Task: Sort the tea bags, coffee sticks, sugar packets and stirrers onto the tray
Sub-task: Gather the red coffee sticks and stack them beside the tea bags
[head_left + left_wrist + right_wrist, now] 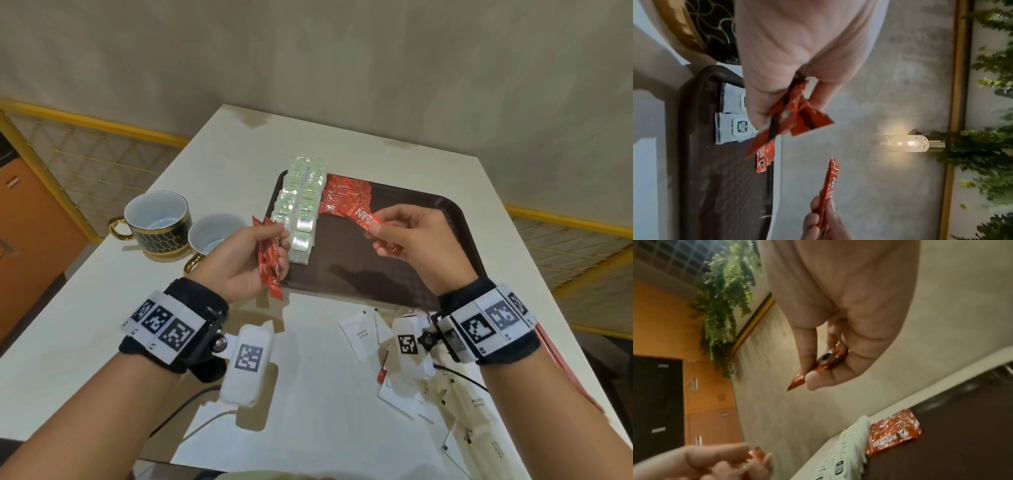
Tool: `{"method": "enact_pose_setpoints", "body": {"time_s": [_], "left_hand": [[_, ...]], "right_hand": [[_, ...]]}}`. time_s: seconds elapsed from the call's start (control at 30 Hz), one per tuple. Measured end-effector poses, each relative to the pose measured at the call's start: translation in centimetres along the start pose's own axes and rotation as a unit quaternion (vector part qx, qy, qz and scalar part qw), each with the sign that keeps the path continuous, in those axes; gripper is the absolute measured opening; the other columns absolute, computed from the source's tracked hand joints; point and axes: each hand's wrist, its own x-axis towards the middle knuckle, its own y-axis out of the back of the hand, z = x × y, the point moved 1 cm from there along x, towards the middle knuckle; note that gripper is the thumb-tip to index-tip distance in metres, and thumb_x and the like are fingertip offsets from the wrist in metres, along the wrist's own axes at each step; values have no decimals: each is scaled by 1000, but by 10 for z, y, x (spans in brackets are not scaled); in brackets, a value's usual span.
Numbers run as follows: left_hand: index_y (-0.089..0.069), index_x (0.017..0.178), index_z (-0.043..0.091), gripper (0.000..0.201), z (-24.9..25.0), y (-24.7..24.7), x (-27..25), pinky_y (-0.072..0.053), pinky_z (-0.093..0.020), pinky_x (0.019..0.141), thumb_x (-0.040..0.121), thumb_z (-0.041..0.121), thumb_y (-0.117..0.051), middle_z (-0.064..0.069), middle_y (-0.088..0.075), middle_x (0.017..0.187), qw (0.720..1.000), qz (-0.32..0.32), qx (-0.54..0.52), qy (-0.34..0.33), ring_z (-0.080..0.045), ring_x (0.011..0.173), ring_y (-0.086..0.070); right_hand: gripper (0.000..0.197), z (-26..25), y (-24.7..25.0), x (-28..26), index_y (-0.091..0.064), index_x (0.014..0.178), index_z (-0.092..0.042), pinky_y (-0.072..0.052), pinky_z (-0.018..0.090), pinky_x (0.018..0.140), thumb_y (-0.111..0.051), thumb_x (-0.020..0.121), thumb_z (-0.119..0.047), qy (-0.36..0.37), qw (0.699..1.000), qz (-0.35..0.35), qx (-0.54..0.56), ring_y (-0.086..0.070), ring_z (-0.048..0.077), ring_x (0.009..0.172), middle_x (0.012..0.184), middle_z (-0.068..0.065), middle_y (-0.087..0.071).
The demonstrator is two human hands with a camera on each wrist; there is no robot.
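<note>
Tray (428,209) sits on the worktop (102,359), brown, with two rows of tea bags (301,202) along its left side and a coffee-stick pile (346,198) just beside them. Left hand (246,260) grips a bundle of sticks (270,263), roughly upright, at the tray's left edge. Right hand (411,240) pinches one stick (373,222) above the tray; its long axis points up-left at the pile, near it. Sugar packets (358,337) lie on the worktop, off the tray.
</note>
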Motion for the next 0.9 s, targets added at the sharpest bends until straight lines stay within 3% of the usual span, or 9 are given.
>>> {"method": "enact_pose_setpoints", "body": {"time_s": [0.13,0.27,0.37,0.47,0.57,0.67,0.73,0.8,0.9], "left_hand": [[-59,112,1,20,-1,-8,0,-59,-27,71,98,2,-45,-9,-66,91,999,-2,-36,-37,-18,80,-65],[-59,122,4,28,-8,-16,2,-58,-34,85,98,-1,-45,-12,-70,116,995,-20,-5,-95,-22,101,-70],[-59,124,3,31,-16,-21,3,-59,-39,83,94,0,-52,-15,-70,115,991,-8,11,-131,-24,100,-71],[-62,114,0,24,-22,-26,3,-61,-40,74,94,-5,-49,-19,-70,109,986,17,20,-165,-27,88,-73],[-67,107,0,25,-26,-31,3,-59,-39,82,91,-10,-50,-15,-72,109,978,21,39,-204,-21,92,-72],[-70,96,7,21,-31,-33,3,-56,-38,88,92,-5,-53,-11,-74,105,974,24,36,-220,-20,97,-71],[-68,103,8,15,-33,-29,3,-55,-40,90,95,7,-55,-12,-73,107,973,33,31,-226,-23,99,-71],[-64,117,10,24,-31,-20,5,-57,-37,87,97,21,-54,-10,-73,110,969,45,38,-239,-23,100,-71],[-61,124,8,36,-21,-8,4,-58,-22,65,99,31,-49,-7,-75,105,956,82,98,-264,-11,75,-72]], "right_hand": [[10,2,-9,-11,-65,100,-3,-54,21,64,-62,91,-6,-62,995,-27,79,-63,13,74,85,8,-71],[7,2,-29,-23,-66,96,-7,-53,23,63,-61,91,-6,-107,982,-57,143,-62,12,74,84,7,-71],[7,3,-46,-29,-65,97,-5,-53,24,63,-62,91,-7,-125,977,-59,160,-63,13,71,84,7,-71],[10,6,-58,-32,-66,97,-3,-54,25,65,-64,90,-8,-112,984,-40,131,-64,14,66,80,7,-69],[4,9,-63,-34,-67,91,-5,-52,26,66,-65,90,-8,-96,990,-35,93,-60,11,65,77,5,-66],[5,11,-64,-36,-68,91,-1,-55,24,66,-65,89,-5,-95,990,-23,104,-61,12,68,80,10,-64],[5,10,-59,-35,-69,89,1,-57,26,69,-66,88,-3,-84,991,-5,105,-61,13,68,76,8,-66],[4,7,-50,-33,-70,87,0,-57,28,73,-67,87,-3,-78,992,-1,98,-62,15,68,72,5,-66],[3,2,-32,-30,-70,87,-2,-57,28,73,-68,86,-4,-73,995,-3,67,-64,15,72,81,7,-67]]}}
